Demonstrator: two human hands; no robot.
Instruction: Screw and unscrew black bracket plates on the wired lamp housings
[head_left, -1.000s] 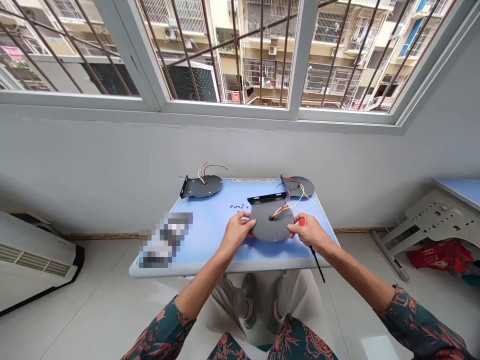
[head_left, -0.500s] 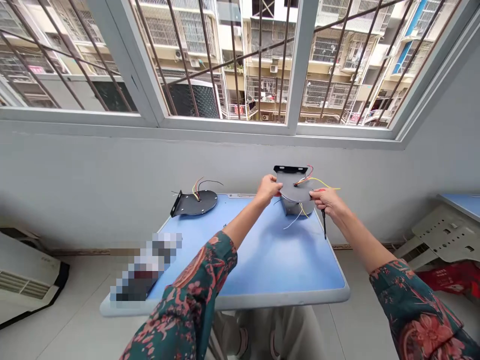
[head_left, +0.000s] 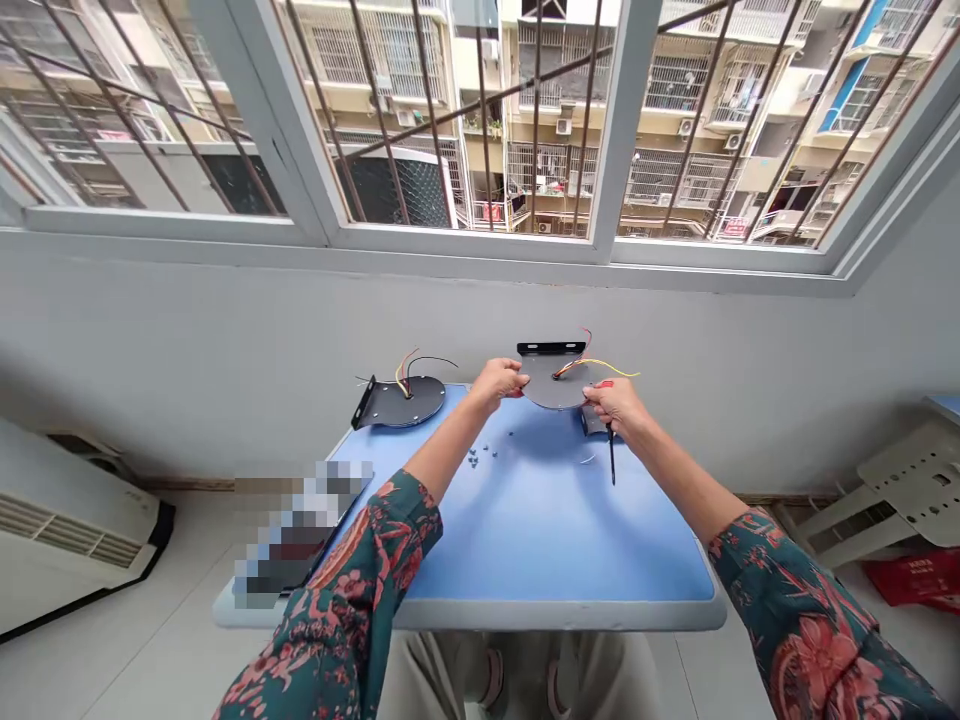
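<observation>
My left hand [head_left: 501, 383] pinches the left edge of a black rounded metal plate [head_left: 540, 388] with a bent, slotted flange at its far end. Red, yellow and other thin wires come out of the hole in its middle. At the plate's right edge, my right hand [head_left: 621, 404] grips it and also holds a screwdriver [head_left: 613, 460], whose dark shaft points down. The plate is held above the blue table [head_left: 525, 540]. Partly hidden behind my right hand, another dark plate [head_left: 592, 421] lies on the table with a pale wire near it.
A similar black plate with wires [head_left: 405, 402] lies at the table's far left corner. Several small screws [head_left: 474, 458] are scattered mid-table. A blurred-out item [head_left: 300, 540] lies along the left edge. Beyond the table stand a wall and a barred window [head_left: 465, 240].
Both hands have carried the plate to the left, away from the other dark plate at the right. The small screws on the table have come into view.
</observation>
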